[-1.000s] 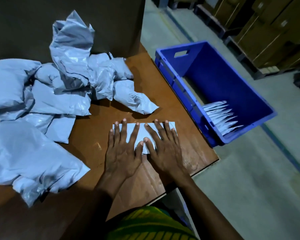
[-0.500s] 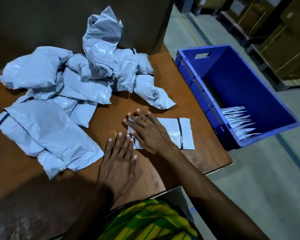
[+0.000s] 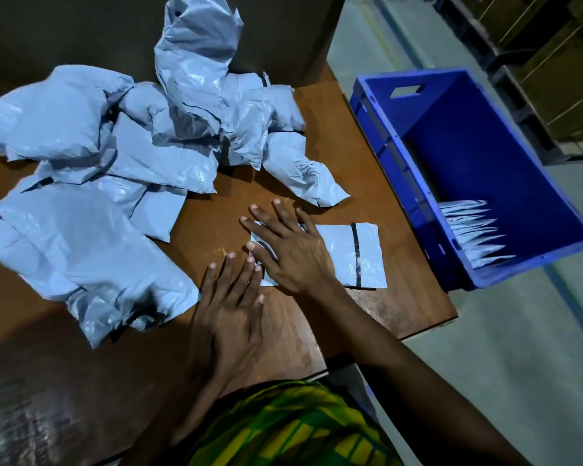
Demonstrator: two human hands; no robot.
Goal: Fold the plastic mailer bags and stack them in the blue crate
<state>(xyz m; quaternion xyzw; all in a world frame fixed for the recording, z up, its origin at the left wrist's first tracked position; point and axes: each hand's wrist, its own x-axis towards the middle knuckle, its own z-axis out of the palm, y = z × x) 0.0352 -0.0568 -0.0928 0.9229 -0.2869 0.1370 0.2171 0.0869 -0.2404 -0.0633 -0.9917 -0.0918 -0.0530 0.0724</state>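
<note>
My right hand [image 3: 293, 253] flat, fingers splayed, pressing folded mailer [image 3: 345, 257] on worktop [image 3: 367, 169]; left hand [image 3: 229, 304] flat, fingers straight, at its 8 o'clock. I'd crease firmly, square edges. Blue crate [image 3: 389, 156] at 3 o'clock.

The brown table [image 3: 367, 156] bears a crumpled mailer heap [image 3: 115, 196] and one folded mailer [image 3: 337, 250].

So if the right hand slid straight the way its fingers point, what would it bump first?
Probably the pile of crumpled mailer bags. The right hand, flat on the folded bag, points across a bit of bare table toward that pile.
</note>
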